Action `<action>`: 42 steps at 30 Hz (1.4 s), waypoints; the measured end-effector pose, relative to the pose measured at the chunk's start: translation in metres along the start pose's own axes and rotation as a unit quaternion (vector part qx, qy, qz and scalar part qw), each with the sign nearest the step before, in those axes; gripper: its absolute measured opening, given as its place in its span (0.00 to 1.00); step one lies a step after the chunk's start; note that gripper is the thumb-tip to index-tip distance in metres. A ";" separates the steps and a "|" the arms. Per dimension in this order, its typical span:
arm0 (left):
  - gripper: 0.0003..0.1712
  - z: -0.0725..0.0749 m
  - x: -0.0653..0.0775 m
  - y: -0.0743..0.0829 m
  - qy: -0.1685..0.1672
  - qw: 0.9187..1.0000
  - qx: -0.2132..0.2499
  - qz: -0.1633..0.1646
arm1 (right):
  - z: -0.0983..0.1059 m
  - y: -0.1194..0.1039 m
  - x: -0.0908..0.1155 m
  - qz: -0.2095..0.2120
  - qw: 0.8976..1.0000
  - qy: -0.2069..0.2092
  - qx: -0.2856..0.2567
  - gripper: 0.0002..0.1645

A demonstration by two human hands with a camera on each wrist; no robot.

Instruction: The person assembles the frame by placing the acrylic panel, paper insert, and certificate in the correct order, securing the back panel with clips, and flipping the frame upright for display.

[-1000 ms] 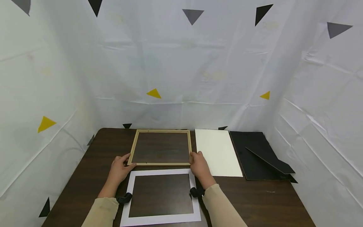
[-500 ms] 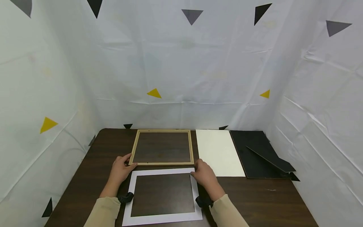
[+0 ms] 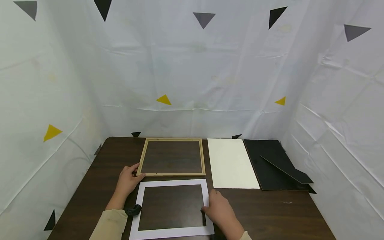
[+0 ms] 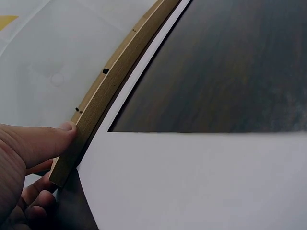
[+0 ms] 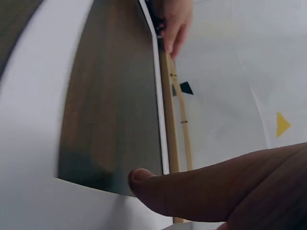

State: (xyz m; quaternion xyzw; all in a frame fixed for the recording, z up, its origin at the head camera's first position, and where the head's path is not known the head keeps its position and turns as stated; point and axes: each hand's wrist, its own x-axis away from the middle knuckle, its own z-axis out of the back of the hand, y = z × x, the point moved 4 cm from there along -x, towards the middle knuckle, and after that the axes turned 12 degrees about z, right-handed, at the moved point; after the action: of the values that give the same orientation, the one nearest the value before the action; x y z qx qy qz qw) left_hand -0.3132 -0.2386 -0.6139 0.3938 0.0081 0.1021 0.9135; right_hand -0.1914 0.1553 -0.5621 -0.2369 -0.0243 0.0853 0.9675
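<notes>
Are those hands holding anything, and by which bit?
The left hand holds the wooden frame by its near left corner. The right hand is at the right side of the white border; I can't tell whether it grips.

There was one light-brown wooden rectangular frame (image 3: 171,174), one white rectangular mat with cut-out middle (image 3: 174,232), one cream rectangular sheet (image 3: 233,163), one black rectangular board (image 3: 262,148) and one narrow black flap (image 3: 289,171). Bare hands were two: one left hand (image 3: 126,181), one right hand (image 3: 221,208). The head view contained three yellow triangles (image 3: 164,100) and three grey triangles (image 3: 204,20).
</notes>
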 end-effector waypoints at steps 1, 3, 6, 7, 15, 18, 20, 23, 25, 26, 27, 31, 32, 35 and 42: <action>0.41 0.000 0.000 0.000 -0.001 1.000 0.001 -0.001 | -0.002 -0.001 0.003 -0.006 1.000 0.002 0.010 0.36; 0.41 -0.001 0.000 0.000 -0.002 1.000 0.002 -0.002 | -0.002 -0.002 0.008 -0.014 1.000 0.009 0.023 0.38; 0.41 -0.001 0.000 0.000 0.000 1.000 0.002 -0.001 | 0.001 -0.003 0.014 -0.016 0.999 0.023 0.039 0.35; 0.41 -0.001 0.000 0.000 0.000 1.000 0.002 0.000 | 0.003 -0.003 0.015 -0.017 0.999 0.027 0.042 0.34; 0.42 0.001 0.001 0.003 0.000 1.000 0.005 -0.002 | 0.007 0.008 0.019 -0.022 0.997 0.048 0.058 0.28; 0.41 0.001 0.001 0.003 0.001 1.000 0.005 -0.002 | 0.009 0.010 0.019 -0.022 0.997 0.043 0.061 0.28; 0.42 0.002 0.001 0.003 0.000 1.000 0.006 0.002 | 0.010 0.011 0.019 -0.027 0.997 0.037 0.062 0.27; 0.42 0.002 0.001 0.002 -0.004 1.000 0.007 0.006 | 0.011 0.012 0.018 -0.035 0.997 0.030 0.060 0.26; 0.42 0.002 0.002 0.002 -0.007 1.000 0.010 0.007 | 0.012 0.013 0.019 -0.037 0.998 0.028 0.051 0.24; 0.42 0.002 0.002 0.002 -0.008 1.000 0.009 0.007 | 0.013 0.013 0.020 -0.036 0.998 0.029 0.043 0.23; 0.42 0.001 0.002 0.001 -0.009 1.000 0.009 0.006 | 0.013 0.013 0.020 -0.035 0.998 0.031 0.034 0.21; 0.41 0.003 0.001 0.001 -0.005 1.000 0.006 0.001 | 0.013 0.016 0.020 -0.025 0.999 0.040 -0.010 0.17; 0.41 0.003 0.001 0.001 -0.005 1.000 0.006 0.000 | 0.013 0.018 0.019 -0.021 0.999 0.042 -0.020 0.17; 0.41 0.002 0.001 0.001 -0.005 1.000 0.007 -0.001 | 0.010 0.024 0.017 -0.002 0.998 0.044 -0.052 0.17; 0.40 0.000 0.003 0.002 -0.003 1.000 0.009 0.005 | 0.019 0.035 0.013 0.038 0.971 -0.043 -0.233 0.17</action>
State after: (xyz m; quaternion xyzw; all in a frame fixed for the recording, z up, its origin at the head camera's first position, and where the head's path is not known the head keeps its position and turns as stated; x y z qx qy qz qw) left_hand -0.3107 -0.2372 -0.6122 0.4024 0.0045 0.1059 0.9093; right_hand -0.1861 0.1969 -0.5619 -0.4527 -0.0766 0.1239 0.8797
